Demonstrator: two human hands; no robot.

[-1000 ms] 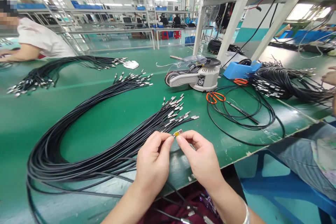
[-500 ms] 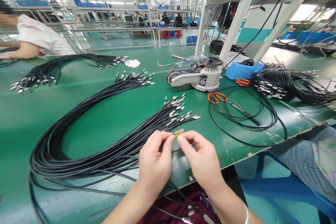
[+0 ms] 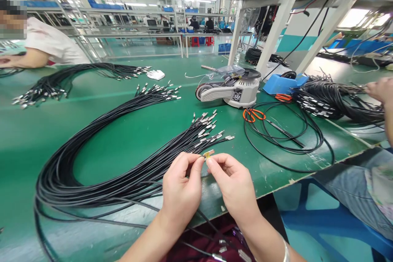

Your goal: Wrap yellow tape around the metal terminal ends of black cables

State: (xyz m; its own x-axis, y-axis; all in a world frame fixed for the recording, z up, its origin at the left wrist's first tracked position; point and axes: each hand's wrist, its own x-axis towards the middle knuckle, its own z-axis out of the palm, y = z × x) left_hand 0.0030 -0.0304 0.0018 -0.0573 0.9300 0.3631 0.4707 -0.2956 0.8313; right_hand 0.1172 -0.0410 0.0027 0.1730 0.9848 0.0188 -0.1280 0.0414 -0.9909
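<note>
Fingertips of my left hand (image 3: 181,183) are pinched on a black cable end just above the bench's front edge. My right hand (image 3: 235,182) is closed too, its thumb and forefinger pressing a small piece of yellow tape (image 3: 207,155) at the cable's metal connector. Both sets of fingertips nearly meet, hiding most of the joint. Beyond them, a thick bundle of black cables (image 3: 101,194) curves across the green bench (image 3: 132,143), with silvery connectors at its ends. Other loose cables hang below my wrists over my lap.
A tape dispenser (image 3: 241,92) stands behind my hands. Right of it are orange-handled scissors (image 3: 254,115), looped cable, a thin pointed tool (image 3: 285,133) and a blue holder (image 3: 279,84). A co-worker's hand (image 3: 380,90) touches cables at right. Another person sits at far left.
At the right, a co-worker's hand and forearm have come into view over the cable pile. My hands stay almost in place, with the yellow tape slightly shifted between my fingers.
</note>
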